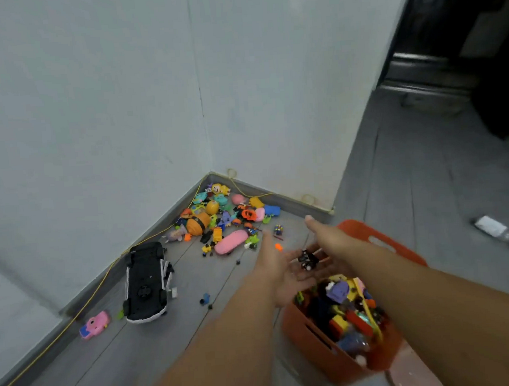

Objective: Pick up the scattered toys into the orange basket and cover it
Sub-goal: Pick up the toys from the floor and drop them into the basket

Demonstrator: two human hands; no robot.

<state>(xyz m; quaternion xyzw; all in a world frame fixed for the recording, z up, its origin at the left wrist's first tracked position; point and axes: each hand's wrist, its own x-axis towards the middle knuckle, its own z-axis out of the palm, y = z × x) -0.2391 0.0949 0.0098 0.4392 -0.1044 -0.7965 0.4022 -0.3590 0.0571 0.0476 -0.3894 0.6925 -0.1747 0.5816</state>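
An orange basket [314,336] stands on the floor at lower right, holding several colourful toys. Both my hands reach out over its far end. My left hand [278,269] is open, palm up, fingers spread. My right hand [330,241] is open beside it, thumb up. A small black toy car [307,260] sits between the two palms, not gripped. A pile of scattered toys [222,219] lies in the wall corner, with a long pink case [231,242] at its front edge. A big black-and-white toy car [146,283] lies upside down to the left, near a pink toy [94,324].
A yellow cable [97,285] runs along the skirting board. A small cube [278,229] and tiny loose pieces dot the grey floor. A white bottle-like thing [495,230] lies at right. A dark doorway [458,27] stands at upper right. My feet show at the bottom edge.
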